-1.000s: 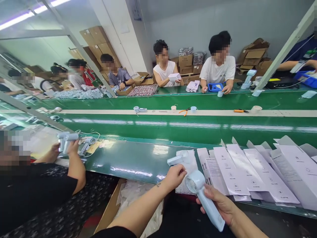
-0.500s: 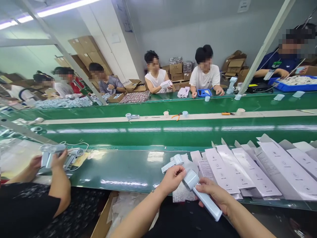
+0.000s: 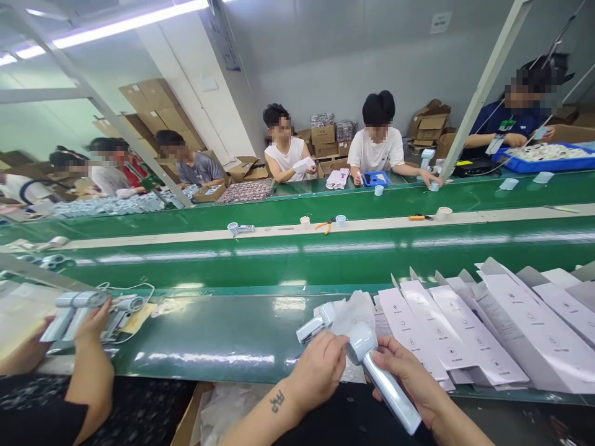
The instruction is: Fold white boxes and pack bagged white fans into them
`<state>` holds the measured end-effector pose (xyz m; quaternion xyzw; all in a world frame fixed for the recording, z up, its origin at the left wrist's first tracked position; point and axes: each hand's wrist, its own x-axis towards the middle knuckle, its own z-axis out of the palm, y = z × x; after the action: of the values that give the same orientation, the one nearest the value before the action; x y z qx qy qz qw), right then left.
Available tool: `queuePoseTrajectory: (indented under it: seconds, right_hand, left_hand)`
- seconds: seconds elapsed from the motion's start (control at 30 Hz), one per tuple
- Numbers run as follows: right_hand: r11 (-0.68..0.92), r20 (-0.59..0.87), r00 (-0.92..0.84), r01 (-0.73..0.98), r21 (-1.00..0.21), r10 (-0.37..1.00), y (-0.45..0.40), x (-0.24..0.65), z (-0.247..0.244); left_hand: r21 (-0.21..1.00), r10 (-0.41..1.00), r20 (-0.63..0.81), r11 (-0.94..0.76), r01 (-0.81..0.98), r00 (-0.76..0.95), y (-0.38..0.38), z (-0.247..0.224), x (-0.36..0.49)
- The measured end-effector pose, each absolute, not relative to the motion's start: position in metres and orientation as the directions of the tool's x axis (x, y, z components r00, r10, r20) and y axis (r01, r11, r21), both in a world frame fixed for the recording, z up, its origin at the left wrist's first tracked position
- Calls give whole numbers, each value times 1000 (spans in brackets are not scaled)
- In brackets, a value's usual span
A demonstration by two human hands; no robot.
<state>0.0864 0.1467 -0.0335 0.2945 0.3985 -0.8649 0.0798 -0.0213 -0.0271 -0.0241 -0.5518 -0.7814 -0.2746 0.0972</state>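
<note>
One green table (image 3: pixel 209 337) crosses the foreground, white boxes (image 3: pixel 518 319) slanting in a row on its right. A blue fan (image 3: pixel 388 388) tilts at the near edge, the right hand (image 3: pixel 405 371) wrapped round its handle. The left hand (image 3: pixel 320 362), fingers bent, is at the fan's head; I cannot tell whether it pinches anything. A second fan (image 3: pixel 312 326) lies just beyond.
</note>
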Motion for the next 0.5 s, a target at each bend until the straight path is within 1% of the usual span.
queuePoseTrajectory:
  seconds: [0.07,0.17,0.23,0.27,0.3,0.33,0.4,0.43,0.47,0.5]
  right_hand:
    - [-669,-593,-795,375,-642,124,141,82,-31]
    - [-639,-628,-775,450,-624,67,138,72,-24]
    - [-672,-636,-771,454,-585,33,140,66,-21]
    - [-702,-637,-770,434,-564,35,141,65,-21]
    - [-729,-646,-762,415,-544,49,141,64,-22]
    - [-748,-664,-745,404,-527,66,142,63,-24]
    - [-741,-686,-723,417,-526,79,141,66,-28]
    - [-706,-692,-718,448,-548,82,141,69,-30]
    - [-633,-692,-716,493,-597,95,142,73,-30]
    - [-508,-671,-730,532,-678,131,143,78,-29]
  left_hand:
    - [314,856,436,144,939,-277,-17,-17,-16]
    - [313,909,404,-29,949,-105,-1,-5,-13]
    - [318,924,380,-80,945,-50,3,-3,-14]
    - [345,932,360,-82,935,-51,4,-3,-15]
    - [395,935,342,-55,917,-92,4,-5,-16]
    - [466,932,321,1,885,-170,4,-6,-17]
    - [635,887,250,153,757,-389,4,-8,-19]
    - [712,849,194,223,666,-491,5,-7,-20]
    - [776,812,131,272,569,-568,6,-5,-21]
    - [834,786,62,298,465,-615,7,-1,-21]
